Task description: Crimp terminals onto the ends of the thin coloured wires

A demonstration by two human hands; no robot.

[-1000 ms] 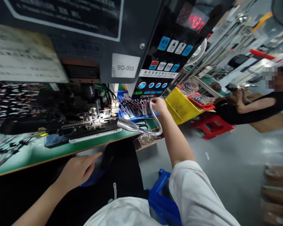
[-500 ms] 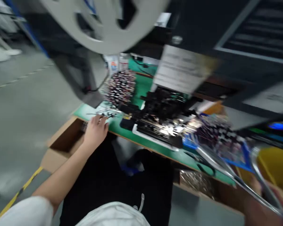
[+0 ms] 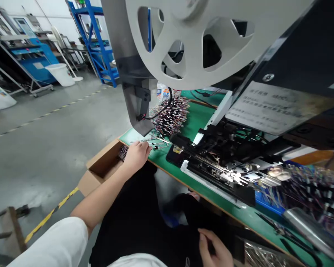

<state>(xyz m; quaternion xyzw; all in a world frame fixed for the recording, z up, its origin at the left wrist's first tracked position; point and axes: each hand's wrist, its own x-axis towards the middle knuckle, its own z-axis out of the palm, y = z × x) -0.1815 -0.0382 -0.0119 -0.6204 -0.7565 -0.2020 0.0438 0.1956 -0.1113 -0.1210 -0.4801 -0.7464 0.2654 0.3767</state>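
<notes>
My left hand [image 3: 138,155] is at the left front edge of the green table [image 3: 200,120], its fingers curled together. Several thin wires with small black connectors [image 3: 155,147] lie right at its fingertips. Whatever the fingers grip is hidden. Behind them is a large bundle of wires [image 3: 171,116] with pale ends. Over my lap is my right hand [image 3: 215,248], partly cut off by the lower edge. Its thumb and forefinger curl until their tips nearly meet, and no object shows between them. A machine [image 3: 225,168] with a lit metal work area stands between the two wire piles.
A large pale reel [image 3: 139,48] hangs overhead. An open cardboard box [image 3: 100,163] sits below the table's left edge. To the right are a blue tray [image 3: 269,204] of wires, black-handled scissors [image 3: 284,231] and a shiny metal piece [image 3: 311,230]. A clear plastic bag [image 3: 258,256] lies below.
My right hand has moved left from the far right, by the shiny metal piece, to over my lap. My left hand stays by the loose wires. The view has turned left and sharpened.
</notes>
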